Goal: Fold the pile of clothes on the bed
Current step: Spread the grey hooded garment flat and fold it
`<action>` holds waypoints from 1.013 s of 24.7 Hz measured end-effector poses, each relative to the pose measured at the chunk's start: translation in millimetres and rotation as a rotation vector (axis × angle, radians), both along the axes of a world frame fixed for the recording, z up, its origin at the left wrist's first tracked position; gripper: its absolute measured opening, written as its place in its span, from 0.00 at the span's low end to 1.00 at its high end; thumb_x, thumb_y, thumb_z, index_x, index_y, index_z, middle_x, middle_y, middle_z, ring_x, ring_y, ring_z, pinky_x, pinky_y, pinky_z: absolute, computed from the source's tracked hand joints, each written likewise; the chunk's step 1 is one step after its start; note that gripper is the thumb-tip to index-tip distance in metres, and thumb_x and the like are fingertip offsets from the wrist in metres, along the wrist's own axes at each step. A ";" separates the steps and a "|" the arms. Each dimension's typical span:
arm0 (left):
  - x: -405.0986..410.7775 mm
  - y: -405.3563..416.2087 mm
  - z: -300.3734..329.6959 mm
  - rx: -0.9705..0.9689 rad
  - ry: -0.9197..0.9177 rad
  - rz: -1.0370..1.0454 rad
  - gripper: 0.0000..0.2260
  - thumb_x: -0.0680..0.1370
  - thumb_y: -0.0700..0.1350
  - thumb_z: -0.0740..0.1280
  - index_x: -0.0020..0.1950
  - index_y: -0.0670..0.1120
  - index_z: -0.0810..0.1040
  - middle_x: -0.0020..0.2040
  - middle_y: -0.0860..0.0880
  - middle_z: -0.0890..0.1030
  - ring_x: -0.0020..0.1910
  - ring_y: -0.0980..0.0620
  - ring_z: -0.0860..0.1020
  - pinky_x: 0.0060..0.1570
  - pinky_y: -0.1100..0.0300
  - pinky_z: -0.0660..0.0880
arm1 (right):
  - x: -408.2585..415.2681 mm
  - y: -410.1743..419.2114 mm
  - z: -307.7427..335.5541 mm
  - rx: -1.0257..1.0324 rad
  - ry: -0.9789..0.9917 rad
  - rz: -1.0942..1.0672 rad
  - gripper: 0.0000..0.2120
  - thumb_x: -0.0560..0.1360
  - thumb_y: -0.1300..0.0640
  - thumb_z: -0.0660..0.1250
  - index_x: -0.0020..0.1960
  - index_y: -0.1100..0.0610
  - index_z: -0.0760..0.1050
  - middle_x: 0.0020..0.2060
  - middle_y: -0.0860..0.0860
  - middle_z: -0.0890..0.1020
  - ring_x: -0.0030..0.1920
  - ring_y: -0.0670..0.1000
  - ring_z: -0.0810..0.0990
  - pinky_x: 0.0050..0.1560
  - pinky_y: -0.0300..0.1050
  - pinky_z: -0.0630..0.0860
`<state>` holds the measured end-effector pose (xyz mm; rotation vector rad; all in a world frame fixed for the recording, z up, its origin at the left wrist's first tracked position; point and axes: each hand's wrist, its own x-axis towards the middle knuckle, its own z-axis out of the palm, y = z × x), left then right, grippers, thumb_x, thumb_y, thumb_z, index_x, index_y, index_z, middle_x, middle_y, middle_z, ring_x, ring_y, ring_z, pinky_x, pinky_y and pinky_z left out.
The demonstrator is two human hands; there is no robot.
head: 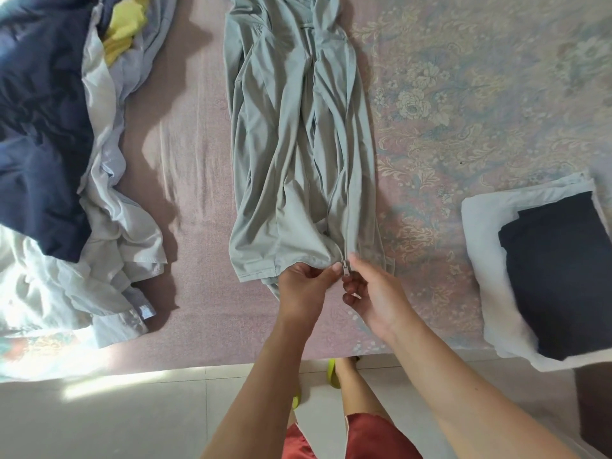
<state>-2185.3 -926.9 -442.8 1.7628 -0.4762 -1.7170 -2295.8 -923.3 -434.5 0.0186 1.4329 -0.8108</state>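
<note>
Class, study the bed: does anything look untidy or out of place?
Yes. The unfolded pile sprawls crumpled at the left. The grey jacket lies wrinkled, both hands at its zipper. The folded stack looks neat.

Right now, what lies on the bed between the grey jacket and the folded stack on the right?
In the head view, nothing lies between the grey jacket and the folded stack: only the bare floral bedsheet shows there.

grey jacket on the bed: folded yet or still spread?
Still spread. The grey jacket lies full length, wrinkled, on the bed; both hands, left hand and right hand, hold its zipper at the hem.
</note>
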 end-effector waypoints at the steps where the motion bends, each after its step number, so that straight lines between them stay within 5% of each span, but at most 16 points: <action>1: 1.4 -0.1 -0.4 0.000 -0.003 -0.010 0.04 0.72 0.37 0.74 0.38 0.43 0.82 0.35 0.49 0.84 0.37 0.56 0.83 0.37 0.68 0.76 | -2.9 -3.9 -0.7 0.039 -0.048 -0.001 0.07 0.76 0.57 0.68 0.38 0.56 0.77 0.26 0.48 0.72 0.25 0.44 0.67 0.27 0.37 0.67; 6: 4.7 3.0 -5.2 0.080 -0.002 0.018 0.07 0.74 0.45 0.72 0.40 0.42 0.79 0.36 0.47 0.83 0.38 0.54 0.82 0.41 0.60 0.79 | -6.5 -14.1 -3.5 0.048 -0.117 0.106 0.03 0.75 0.63 0.67 0.43 0.61 0.77 0.29 0.49 0.74 0.25 0.42 0.67 0.25 0.34 0.68; 8: 4.4 2.7 -5.8 0.101 -0.049 -0.069 0.11 0.76 0.48 0.70 0.38 0.43 0.78 0.33 0.50 0.83 0.34 0.57 0.81 0.36 0.63 0.76 | -7.4 -13.7 -3.7 0.041 -0.075 0.134 0.04 0.74 0.63 0.68 0.41 0.61 0.78 0.29 0.51 0.74 0.26 0.43 0.69 0.26 0.35 0.70; 11: 4.4 1.7 -2.3 0.041 -0.074 -0.227 0.13 0.80 0.48 0.64 0.40 0.41 0.75 0.31 0.51 0.80 0.29 0.58 0.77 0.28 0.67 0.70 | -10.3 -13.5 -1.7 0.019 -0.011 0.178 0.03 0.73 0.65 0.69 0.40 0.62 0.79 0.28 0.50 0.78 0.27 0.45 0.74 0.29 0.36 0.74; 19: 12.0 4.5 -2.2 -0.154 -0.227 -0.444 0.16 0.81 0.46 0.61 0.34 0.44 0.70 0.27 0.53 0.71 0.26 0.59 0.67 0.29 0.65 0.66 | 4.9 -18.7 -3.7 0.062 0.197 0.201 0.05 0.75 0.64 0.68 0.41 0.63 0.74 0.28 0.52 0.74 0.22 0.43 0.71 0.26 0.36 0.73; 25: 14.6 11.6 -3.7 -0.104 -0.120 -0.307 0.14 0.82 0.46 0.60 0.37 0.42 0.73 0.29 0.52 0.74 0.26 0.61 0.70 0.29 0.68 0.67 | 1.8 -9.5 7.5 0.026 0.048 0.188 0.05 0.74 0.64 0.68 0.39 0.61 0.78 0.25 0.48 0.77 0.25 0.43 0.74 0.28 0.35 0.74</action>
